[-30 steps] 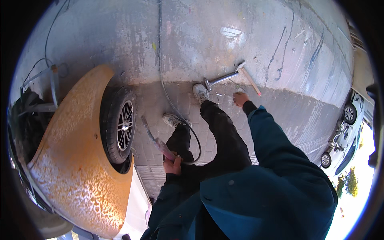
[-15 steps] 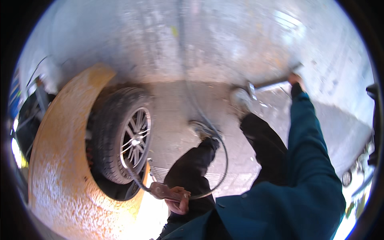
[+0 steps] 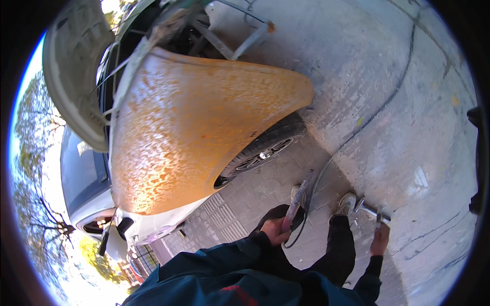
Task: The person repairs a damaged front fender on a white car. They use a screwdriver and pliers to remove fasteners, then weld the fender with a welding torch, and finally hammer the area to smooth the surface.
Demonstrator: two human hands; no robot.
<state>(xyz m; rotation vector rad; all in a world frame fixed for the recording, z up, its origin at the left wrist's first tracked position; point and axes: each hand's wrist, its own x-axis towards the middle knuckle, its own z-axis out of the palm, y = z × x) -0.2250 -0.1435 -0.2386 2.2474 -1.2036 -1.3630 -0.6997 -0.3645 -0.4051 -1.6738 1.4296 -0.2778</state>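
Left hand (image 3: 275,232): fingers wrapped around the pink handle of a slim tool (image 3: 292,214), closed on it near its lower end. Most of the tool's length projects beyond the grip, tilted up and rightward in the view; its grey far end stands clear of the hand, in line with the left shoe (image 3: 296,193), which it partly covers. A dark hose (image 3: 320,176) loops below the grip at the tool's near end, then runs up over the concrete (image 3: 408,148) toward the upper right. Right hand (image 3: 379,239): well apart from the left, arm extended, at the handle side of a short grey piece (image 3: 378,220) just past the fingertips. Cannot tell whether these fingers are pressed together or around something; the hand hides what lies beneath it. A metal hammer (image 3: 367,208) crosses at the grey piece, its left end just beside the right shoe (image 3: 346,202). Leftward of both hands: wheel (image 3: 263,153), tilted in view, partly under an orange-mottled fender (image 3: 199,132). White bodywork (image 3: 178,217) adjoins the fender's lower edge; mirror (image 3: 116,246) further left. A metal frame (image 3: 250,43) stands above the fender in view.
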